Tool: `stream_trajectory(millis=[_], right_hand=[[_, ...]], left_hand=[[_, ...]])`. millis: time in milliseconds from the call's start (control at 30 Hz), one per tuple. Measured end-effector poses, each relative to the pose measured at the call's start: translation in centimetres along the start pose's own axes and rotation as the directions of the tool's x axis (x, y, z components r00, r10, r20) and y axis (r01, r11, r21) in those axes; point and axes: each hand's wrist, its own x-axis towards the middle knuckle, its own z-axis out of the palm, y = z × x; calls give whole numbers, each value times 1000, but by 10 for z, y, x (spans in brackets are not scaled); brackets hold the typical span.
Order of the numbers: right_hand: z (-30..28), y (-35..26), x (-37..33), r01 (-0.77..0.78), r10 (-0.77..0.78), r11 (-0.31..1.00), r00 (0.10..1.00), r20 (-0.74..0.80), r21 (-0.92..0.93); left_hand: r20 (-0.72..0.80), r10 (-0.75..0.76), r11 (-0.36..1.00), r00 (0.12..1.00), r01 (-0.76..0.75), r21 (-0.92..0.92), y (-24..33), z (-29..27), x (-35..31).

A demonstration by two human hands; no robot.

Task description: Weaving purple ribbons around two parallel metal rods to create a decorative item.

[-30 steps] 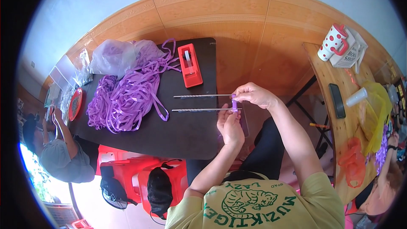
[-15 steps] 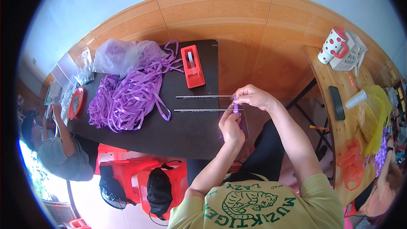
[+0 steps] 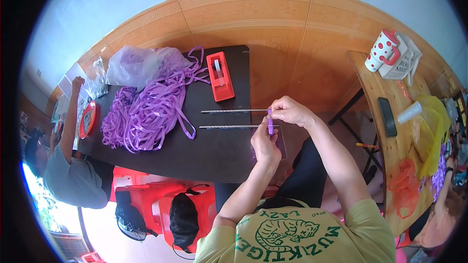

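Observation:
Two thin metal rods [image 3: 226,127] stick out level over the dark table, side by side, with their ends at my hands. A short piece of purple ribbon [image 3: 270,125] spans the rod ends. My right hand [image 3: 291,111] pinches the ribbon's upper part by the far rod. Below it, my left hand [image 3: 266,142] has its fingers closed on the ribbon's lower part by the near rod. Farther left on the table lies a large tangled heap of purple ribbon [image 3: 151,109], one loop trailing toward the rods.
A red tape dispenser [image 3: 221,77] stands behind the rods. A clear plastic bag [image 3: 134,63] and a red dish [image 3: 87,119] are farther left. At right, a wooden table [image 3: 394,185] bears a phone [image 3: 387,117] and a dotted tumbler [image 3: 382,50]. Red stools [image 3: 207,209] and two co-workers sit nearby.
My hands stay at the rod ends, with the fingers shifting slightly on the ribbon. The co-worker at left has raised an arm toward the wall.

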Motion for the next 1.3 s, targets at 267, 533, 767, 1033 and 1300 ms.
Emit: stream_trajectory(millis=[267, 533, 767, 1033, 1300], right_hand=[[1, 4, 3, 107, -114, 990, 991, -77, -88], [-1, 3, 2, 67, -70, 997, 995, -69, -50], [-10, -6, -5, -123, 122, 992, 992, -26, -32], [-12, 17, -11, -75, 83, 994, 990, -111, 74], [-13, 28, -19, -19, 5, 920, 999, 36, 391]], left_hand=[[-30, 29, 999, 999, -27, 36, -4, 3, 7], [-120, 58, 997, 991, -52, 51, -7, 7, 11], [-118, 78, 996, 990, -71, 56, -6, 6, 13], [-139, 38, 998, 990, -30, 63, -3, 11, 12], [-147, 54, 995, 988, -42, 86, 0, 16, 7]])
